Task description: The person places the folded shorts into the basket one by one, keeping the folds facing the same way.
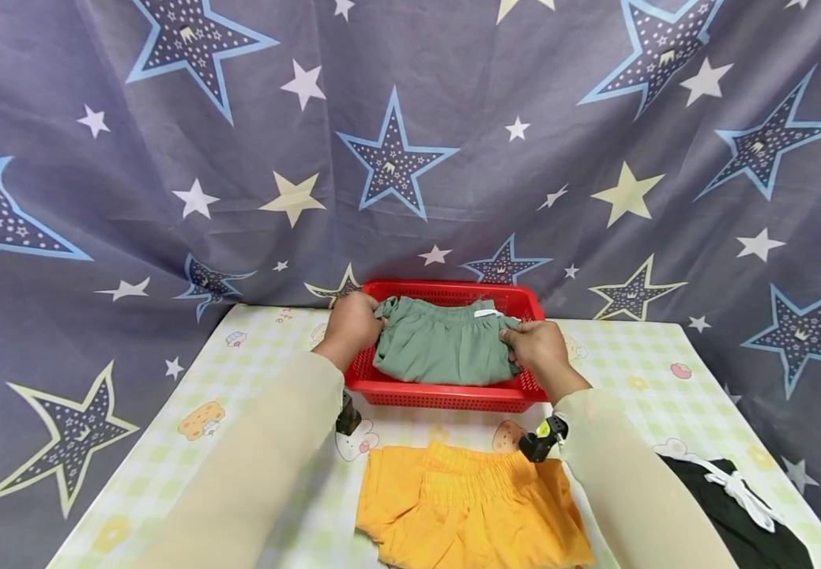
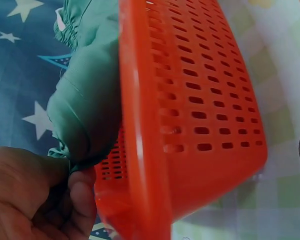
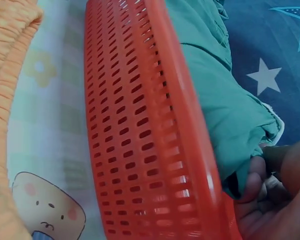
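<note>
Green shorts [image 1: 446,344] with a gathered waistband and a white drawstring lie across the opening of a red perforated plastic basket [image 1: 446,397]. My left hand [image 1: 352,322] pinches the shorts at their left end. At the right end, my right hand [image 1: 540,348] grips them by the waistband corner, close to the drawstring. In the left wrist view, thumb and fingers of the left hand [image 2: 45,195] close on the cloth beside the basket rim [image 2: 140,125]. The right wrist view has the right hand [image 3: 275,190] pinching a bunched edge of the shorts [image 3: 215,100].
Yellow shorts [image 1: 474,506] lie folded on the table in front of the basket. Black shorts [image 1: 730,506] with a white drawstring are at the table's right edge. A checked cloth [image 1: 239,379] covers the table. Behind it hangs a grey-blue star-patterned curtain [image 1: 467,197].
</note>
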`<action>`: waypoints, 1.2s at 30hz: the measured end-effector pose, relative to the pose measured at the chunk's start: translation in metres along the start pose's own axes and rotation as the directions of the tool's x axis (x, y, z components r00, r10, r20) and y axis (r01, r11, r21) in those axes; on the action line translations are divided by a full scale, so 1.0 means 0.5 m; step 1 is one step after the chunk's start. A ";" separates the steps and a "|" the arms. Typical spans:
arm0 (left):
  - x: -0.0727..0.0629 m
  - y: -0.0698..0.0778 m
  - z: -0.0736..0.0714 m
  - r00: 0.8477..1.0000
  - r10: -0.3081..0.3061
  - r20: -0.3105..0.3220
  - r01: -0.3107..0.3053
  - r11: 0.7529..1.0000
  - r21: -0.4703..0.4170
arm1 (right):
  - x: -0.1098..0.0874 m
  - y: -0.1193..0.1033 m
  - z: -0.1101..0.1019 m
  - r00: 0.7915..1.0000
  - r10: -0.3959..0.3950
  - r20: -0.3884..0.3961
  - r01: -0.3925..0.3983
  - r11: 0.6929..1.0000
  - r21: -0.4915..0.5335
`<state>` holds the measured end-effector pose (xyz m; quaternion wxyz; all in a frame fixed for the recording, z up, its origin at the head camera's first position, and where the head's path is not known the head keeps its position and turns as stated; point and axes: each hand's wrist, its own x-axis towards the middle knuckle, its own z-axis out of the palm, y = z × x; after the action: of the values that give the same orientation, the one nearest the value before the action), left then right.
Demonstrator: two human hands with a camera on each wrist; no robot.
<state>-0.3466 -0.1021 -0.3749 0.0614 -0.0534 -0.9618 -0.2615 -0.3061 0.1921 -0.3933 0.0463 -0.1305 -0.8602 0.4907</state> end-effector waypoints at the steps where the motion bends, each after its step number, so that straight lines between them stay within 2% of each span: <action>1: 0.000 0.001 0.003 1.000 -0.009 -0.002 0.009 1.000 0.001 | 0.000 0.001 0.003 1.000 -0.003 0.001 0.003 1.000 -0.016; 9: -0.004 0.001 0.028 0.999 -0.017 -0.031 0.019 0.998 0.054 | -0.001 0.010 0.025 0.999 -0.026 0.024 0.030 0.987 -0.157; 13: -0.006 0.002 0.039 1.000 -0.029 -0.004 0.030 0.998 0.064 | -0.003 0.010 0.028 0.997 -0.065 0.046 0.075 0.957 -0.279; 18: -0.007 0.002 0.056 1.000 -0.028 0.006 0.027 0.995 0.098 | -0.001 0.011 0.032 0.995 -0.078 0.068 0.099 0.903 -0.418; 24: -0.004 0.004 0.071 1.000 -0.027 -0.002 0.027 0.987 0.157 | 0.001 0.016 0.040 0.994 -0.063 0.088 0.096 0.890 -0.446; 31: -0.011 0.008 0.082 0.998 -0.027 0.050 0.016 0.978 0.208 | 0.000 0.018 0.045 0.993 -0.025 0.115 0.078 0.876 -0.476; 36: -0.014 0.009 0.087 0.998 -0.015 0.059 -0.001 0.968 0.252 | 0.000 0.016 0.046 0.992 -0.014 0.125 0.073 0.874 -0.480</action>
<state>-0.3430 -0.0766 -0.4107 0.0378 -0.0496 -0.9888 -0.1359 -0.3093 0.1770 -0.4121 -0.0273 -0.0895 -0.9595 0.2657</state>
